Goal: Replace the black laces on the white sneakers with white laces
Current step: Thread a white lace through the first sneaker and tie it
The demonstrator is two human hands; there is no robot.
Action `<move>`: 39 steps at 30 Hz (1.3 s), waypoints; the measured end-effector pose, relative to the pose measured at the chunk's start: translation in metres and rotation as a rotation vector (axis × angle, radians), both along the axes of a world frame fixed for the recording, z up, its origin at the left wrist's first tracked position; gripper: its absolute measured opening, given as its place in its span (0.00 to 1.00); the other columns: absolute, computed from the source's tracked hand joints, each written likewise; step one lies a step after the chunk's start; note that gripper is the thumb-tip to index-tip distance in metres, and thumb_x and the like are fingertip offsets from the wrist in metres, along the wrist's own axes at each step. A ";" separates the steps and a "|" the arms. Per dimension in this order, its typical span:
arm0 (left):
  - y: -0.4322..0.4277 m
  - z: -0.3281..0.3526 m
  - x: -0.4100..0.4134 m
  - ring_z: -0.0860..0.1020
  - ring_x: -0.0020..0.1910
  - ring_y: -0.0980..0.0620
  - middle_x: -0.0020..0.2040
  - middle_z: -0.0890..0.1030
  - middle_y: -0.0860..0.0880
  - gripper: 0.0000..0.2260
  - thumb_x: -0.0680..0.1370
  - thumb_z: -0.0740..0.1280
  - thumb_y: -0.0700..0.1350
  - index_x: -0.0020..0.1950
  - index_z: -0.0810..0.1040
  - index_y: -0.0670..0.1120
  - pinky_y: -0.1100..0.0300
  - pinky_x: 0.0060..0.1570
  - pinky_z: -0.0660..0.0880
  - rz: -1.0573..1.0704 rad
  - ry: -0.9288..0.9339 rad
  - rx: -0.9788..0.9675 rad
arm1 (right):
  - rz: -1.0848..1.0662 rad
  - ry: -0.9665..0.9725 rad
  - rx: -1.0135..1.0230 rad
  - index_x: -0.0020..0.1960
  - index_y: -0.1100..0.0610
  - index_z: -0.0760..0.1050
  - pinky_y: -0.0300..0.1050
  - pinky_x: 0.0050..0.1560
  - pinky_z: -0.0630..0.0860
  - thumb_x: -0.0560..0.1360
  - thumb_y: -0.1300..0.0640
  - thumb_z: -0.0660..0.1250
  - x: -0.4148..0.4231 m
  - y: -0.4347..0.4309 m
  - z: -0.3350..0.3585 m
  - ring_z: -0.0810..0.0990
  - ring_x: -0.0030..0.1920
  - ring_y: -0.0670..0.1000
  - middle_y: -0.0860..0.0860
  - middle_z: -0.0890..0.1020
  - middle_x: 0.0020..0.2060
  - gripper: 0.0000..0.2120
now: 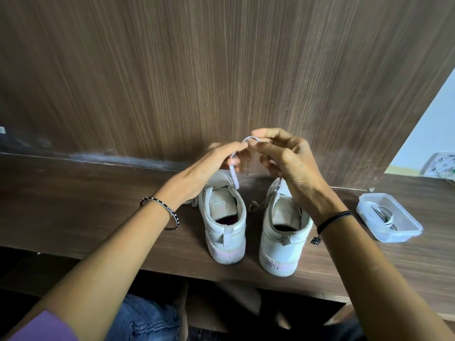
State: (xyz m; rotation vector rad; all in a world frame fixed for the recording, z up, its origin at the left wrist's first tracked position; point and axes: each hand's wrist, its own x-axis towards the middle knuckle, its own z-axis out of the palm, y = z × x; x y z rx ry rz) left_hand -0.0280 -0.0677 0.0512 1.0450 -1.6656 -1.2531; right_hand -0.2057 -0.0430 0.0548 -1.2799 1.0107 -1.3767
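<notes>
The left sneaker [224,217] and right sneaker [283,232] stand side by side on the desk [73,205], heels near its front edge. Above them the left hand [211,166] and right hand [288,156] each pinch the white lace [234,174] with curled fingertips. A small loop arches between them, and one strand drops to the left sneaker. A clear container [390,233] sits apart, toward the desk's right side.
</notes>
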 end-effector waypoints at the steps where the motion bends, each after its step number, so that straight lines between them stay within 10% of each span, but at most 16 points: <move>1: -0.002 0.001 0.003 0.71 0.35 0.54 0.32 0.68 0.50 0.15 0.81 0.65 0.54 0.41 0.79 0.46 0.54 0.52 0.68 0.025 0.039 0.000 | -0.026 0.012 0.004 0.55 0.59 0.82 0.38 0.30 0.62 0.75 0.62 0.74 -0.003 0.000 0.000 0.70 0.29 0.45 0.48 0.83 0.40 0.09; 12: -0.032 -0.006 0.063 0.84 0.37 0.59 0.45 0.84 0.50 0.16 0.85 0.61 0.49 0.38 0.74 0.49 0.59 0.48 0.77 0.710 0.701 0.237 | -0.090 0.101 0.033 0.48 0.63 0.84 0.31 0.26 0.63 0.75 0.54 0.76 -0.012 0.000 -0.005 0.66 0.27 0.43 0.52 0.82 0.36 0.11; 16: -0.031 -0.012 0.069 0.81 0.31 0.59 0.33 0.84 0.55 0.13 0.84 0.63 0.48 0.41 0.77 0.47 0.61 0.39 0.72 0.760 0.320 0.208 | -0.069 0.063 0.038 0.50 0.63 0.83 0.31 0.26 0.63 0.76 0.55 0.75 -0.008 0.000 -0.006 0.66 0.27 0.43 0.53 0.82 0.36 0.11; 21: -0.023 -0.024 0.052 0.79 0.57 0.52 0.57 0.82 0.49 0.09 0.79 0.70 0.42 0.59 0.80 0.45 0.61 0.55 0.72 0.625 -0.238 0.003 | -0.014 0.110 0.031 0.54 0.59 0.84 0.38 0.27 0.62 0.76 0.54 0.75 0.002 -0.006 -0.012 0.70 0.30 0.46 0.56 0.84 0.41 0.10; 27: 0.001 0.000 0.027 0.79 0.58 0.60 0.55 0.84 0.55 0.10 0.83 0.65 0.52 0.59 0.83 0.52 0.63 0.62 0.70 0.208 -0.109 -0.194 | 0.091 0.072 -0.005 0.57 0.65 0.82 0.34 0.30 0.67 0.78 0.63 0.72 0.026 -0.011 -0.014 0.74 0.33 0.45 0.57 0.83 0.39 0.10; 30: 0.006 -0.002 0.020 0.78 0.43 0.57 0.46 0.82 0.53 0.23 0.80 0.62 0.67 0.59 0.81 0.50 0.59 0.51 0.73 0.092 -0.149 -0.074 | 0.131 0.057 -0.025 0.58 0.69 0.80 0.32 0.32 0.70 0.79 0.66 0.69 0.034 -0.011 -0.014 0.77 0.33 0.45 0.55 0.84 0.37 0.09; 39: -0.004 0.008 0.046 0.64 0.22 0.61 0.21 0.66 0.57 0.19 0.79 0.71 0.52 0.34 0.75 0.42 0.69 0.28 0.60 0.311 -0.260 -0.164 | 0.099 0.177 0.025 0.52 0.67 0.82 0.31 0.32 0.69 0.77 0.67 0.70 0.015 -0.009 -0.019 0.75 0.32 0.43 0.51 0.81 0.32 0.05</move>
